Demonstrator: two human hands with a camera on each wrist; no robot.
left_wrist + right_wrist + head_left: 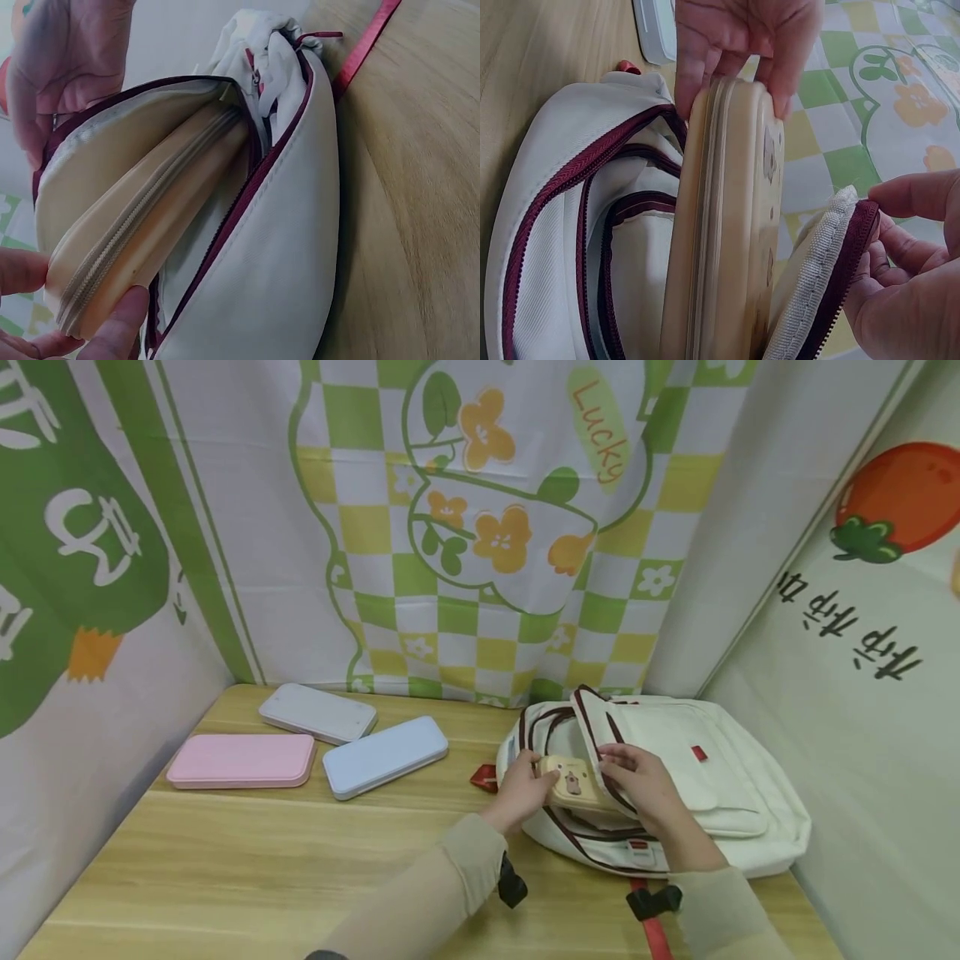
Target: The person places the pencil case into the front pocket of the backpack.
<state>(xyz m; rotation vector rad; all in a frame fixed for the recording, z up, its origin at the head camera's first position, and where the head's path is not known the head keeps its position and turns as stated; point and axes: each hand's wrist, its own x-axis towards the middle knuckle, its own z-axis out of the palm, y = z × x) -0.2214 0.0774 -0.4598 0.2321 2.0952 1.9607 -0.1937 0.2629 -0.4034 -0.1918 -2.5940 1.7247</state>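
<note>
A white backpack with dark red zippers lies on the table, its front pocket unzipped. The left hand grips one end of a yellow zippered case with a small animal picture; the case's other end is inside the pocket. In the right wrist view the left hand has its thumb and fingers on both sides of the case. Pinched in the right hand is the pocket's zippered edge, held away from the case, as the right hand also shows in the right wrist view.
Pink, grey and light blue flat cases lie on the wooden table to the left. A patterned curtain hangs behind. A red strap extends from the backpack toward the front.
</note>
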